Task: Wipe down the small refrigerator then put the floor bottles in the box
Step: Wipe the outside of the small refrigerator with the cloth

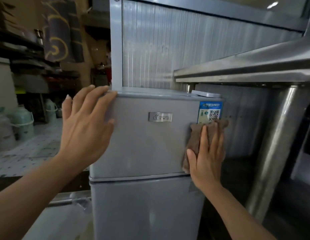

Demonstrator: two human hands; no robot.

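Observation:
The small grey refrigerator (147,146) stands in front of me with two doors, a metal badge and a blue QR sticker on the upper one. My right hand (207,153) presses a brown cloth (194,135) flat against the right side of the upper door, just below the sticker, fingers straight. My left hand (84,123) rests with spread fingers on the upper door's top left corner, fingertips at the top edge. No floor bottles or box can be made out with certainty.
A steel table (246,66) with thick round legs (275,144) stands close on the right. A ribbed metal cabinet (159,49) rises behind the fridge. Pale green jugs (23,122) stand on the tiled floor at the left, below dark shelves.

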